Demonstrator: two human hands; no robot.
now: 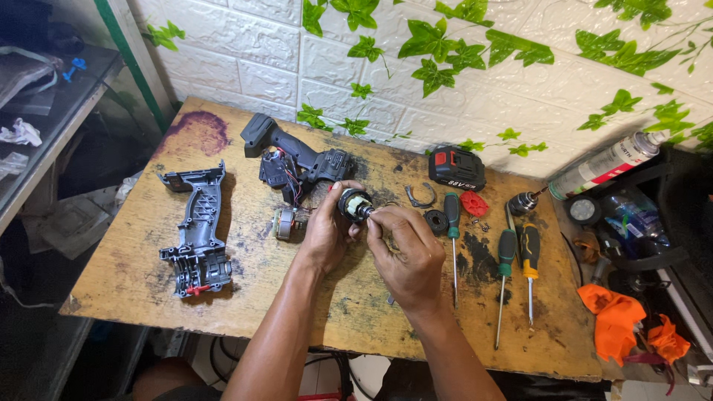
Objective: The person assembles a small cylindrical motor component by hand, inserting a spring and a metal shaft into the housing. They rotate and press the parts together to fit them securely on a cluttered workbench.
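My left hand (324, 230) grips a small black cylindrical motor part (353, 204) with a pale green face, held just above the wooden table (134, 267). My right hand (407, 256) pinches its front end with fingertips. Behind them lies an opened grey drill body (297, 160) with wires showing. A detached grey housing half (197, 238) lies to the left. A small wound stator (284, 223) rests beside my left hand.
A black and red battery pack (456, 168), a red cap (474, 203), a drill chuck (523, 202) and three screwdrivers (512, 267) lie to the right. A spray can (605, 165) leans at the far right, orange cloth (616, 323) below it.
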